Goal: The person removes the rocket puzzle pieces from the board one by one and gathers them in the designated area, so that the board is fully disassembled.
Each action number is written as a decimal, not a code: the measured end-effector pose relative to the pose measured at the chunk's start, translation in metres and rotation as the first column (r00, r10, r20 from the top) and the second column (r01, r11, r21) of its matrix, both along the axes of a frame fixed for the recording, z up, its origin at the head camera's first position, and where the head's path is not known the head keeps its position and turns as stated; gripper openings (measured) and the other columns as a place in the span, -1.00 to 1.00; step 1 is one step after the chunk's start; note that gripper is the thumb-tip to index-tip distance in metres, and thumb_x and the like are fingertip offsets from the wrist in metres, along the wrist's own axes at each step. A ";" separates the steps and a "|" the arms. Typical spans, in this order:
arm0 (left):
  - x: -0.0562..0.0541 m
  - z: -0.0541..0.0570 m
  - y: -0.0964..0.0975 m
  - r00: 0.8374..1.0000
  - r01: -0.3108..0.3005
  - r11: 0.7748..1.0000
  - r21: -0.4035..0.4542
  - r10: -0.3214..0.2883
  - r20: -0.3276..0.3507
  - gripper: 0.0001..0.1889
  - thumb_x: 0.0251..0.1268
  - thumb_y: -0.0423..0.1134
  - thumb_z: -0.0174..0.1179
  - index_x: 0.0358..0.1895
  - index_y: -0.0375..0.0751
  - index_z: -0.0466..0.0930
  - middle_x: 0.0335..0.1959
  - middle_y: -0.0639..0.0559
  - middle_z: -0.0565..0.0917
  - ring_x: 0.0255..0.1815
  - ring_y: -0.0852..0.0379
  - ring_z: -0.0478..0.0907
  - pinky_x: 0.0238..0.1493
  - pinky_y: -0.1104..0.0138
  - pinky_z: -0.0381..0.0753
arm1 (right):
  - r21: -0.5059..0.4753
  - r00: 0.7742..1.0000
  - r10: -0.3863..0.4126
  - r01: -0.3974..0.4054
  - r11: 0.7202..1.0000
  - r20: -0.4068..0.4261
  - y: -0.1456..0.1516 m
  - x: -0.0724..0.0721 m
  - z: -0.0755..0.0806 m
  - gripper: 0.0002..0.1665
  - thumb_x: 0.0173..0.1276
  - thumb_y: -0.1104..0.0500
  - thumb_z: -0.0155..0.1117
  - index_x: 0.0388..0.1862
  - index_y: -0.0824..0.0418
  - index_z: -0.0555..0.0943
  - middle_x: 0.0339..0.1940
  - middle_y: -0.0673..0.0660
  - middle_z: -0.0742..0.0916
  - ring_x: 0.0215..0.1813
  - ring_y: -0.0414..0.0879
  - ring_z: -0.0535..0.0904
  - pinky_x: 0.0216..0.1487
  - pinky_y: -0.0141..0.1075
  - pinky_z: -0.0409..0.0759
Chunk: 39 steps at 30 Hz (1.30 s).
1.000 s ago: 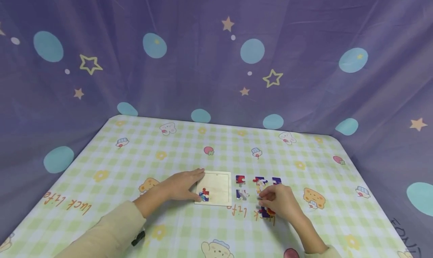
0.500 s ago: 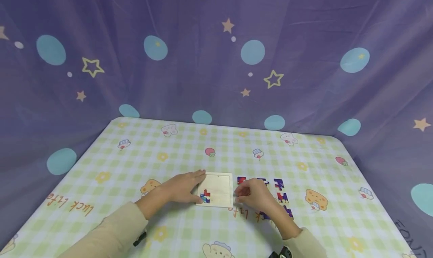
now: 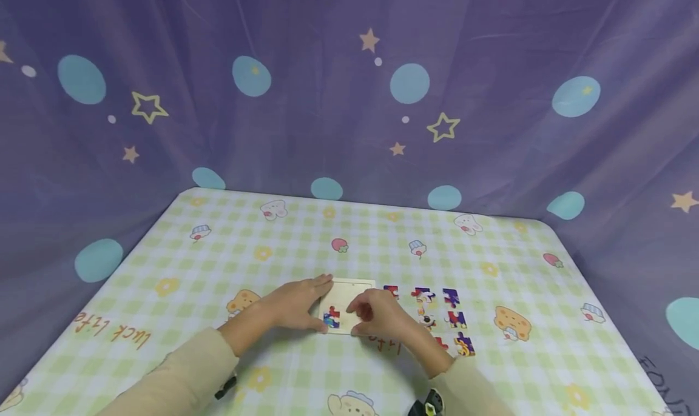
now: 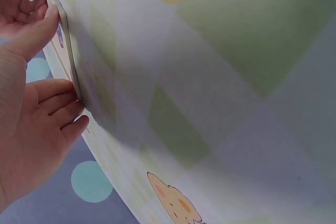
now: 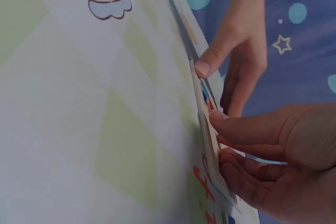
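A shallow wooden puzzle tray (image 3: 344,290) lies flat on the table, with one colourful jigsaw piece (image 3: 331,316) in its near left corner. My left hand (image 3: 295,302) holds the tray's left side, thumb at the near corner and fingertips at the far one. In the left wrist view, those fingers (image 4: 60,98) bend against the tray's edge. Over the tray's near right part, my right hand (image 3: 379,314) has thumb and fingers brought together, pinching a jigsaw piece that they almost wholly hide. The right wrist view shows the right thumb (image 5: 220,119) low over the tray.
Right of the tray lie several loose jigsaw pieces in rows, among them a red one (image 3: 391,290), a purple one (image 3: 451,297) and a yellow-purple one (image 3: 464,344). A checked cloth (image 3: 273,246) covers the table; a purple curtain (image 3: 327,100) hangs behind.
My right hand has moved left from among the loose pieces, past the tray's right edge, to above the tray. The left hand stays at the tray's left side.
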<state>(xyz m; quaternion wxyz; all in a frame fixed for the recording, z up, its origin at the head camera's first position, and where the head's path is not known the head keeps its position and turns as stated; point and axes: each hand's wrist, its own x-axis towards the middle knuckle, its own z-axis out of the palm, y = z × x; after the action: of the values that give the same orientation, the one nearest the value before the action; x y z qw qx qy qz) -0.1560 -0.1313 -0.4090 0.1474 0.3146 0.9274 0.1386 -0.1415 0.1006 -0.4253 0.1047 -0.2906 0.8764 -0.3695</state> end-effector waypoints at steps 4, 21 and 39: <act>0.000 0.001 0.000 1.000 -0.003 1.000 0.001 0.003 -0.009 -0.07 0.12 0.09 0.42 0.42 -0.46 0.28 0.51 -0.25 0.23 0.50 -0.16 0.20 0.44 0.03 0.27 | 0.024 1.000 0.005 -0.005 1.000 0.016 -0.008 -0.006 -0.002 -0.73 0.06 0.34 0.57 -0.26 0.27 0.68 -0.53 -0.02 0.57 -0.50 -0.28 0.39 -0.46 -0.45 0.44; -0.001 0.001 0.001 1.000 0.007 1.000 0.003 -0.007 -0.011 -0.07 0.11 0.07 0.44 0.41 -0.47 0.30 0.50 -0.28 0.24 0.49 -0.18 0.21 0.43 0.01 0.28 | -0.001 0.984 0.041 -0.041 0.999 0.173 -0.027 -0.017 -0.002 -0.52 -0.13 0.62 0.44 -0.21 0.27 0.64 -0.48 0.00 0.57 -0.45 -0.29 0.40 -0.42 -0.49 0.40; -0.001 0.003 0.001 0.999 0.026 1.000 0.008 -0.026 -0.024 -0.07 0.10 0.07 0.45 0.40 -0.49 0.30 0.48 -0.30 0.25 0.48 -0.20 0.22 0.43 0.01 0.27 | -0.143 0.974 -0.069 0.101 0.985 0.214 -0.032 -0.019 -0.010 -0.90 0.21 0.33 0.46 -0.34 0.24 0.68 -0.48 -0.06 0.69 -0.46 -0.28 0.54 -0.42 -0.48 0.49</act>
<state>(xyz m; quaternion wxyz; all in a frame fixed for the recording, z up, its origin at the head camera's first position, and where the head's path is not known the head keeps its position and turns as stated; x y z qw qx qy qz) -0.1566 -0.1299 -0.4061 0.1367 0.3289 0.9244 0.1367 -0.1607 0.0683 -0.4352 0.1573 -0.2198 0.8412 -0.4683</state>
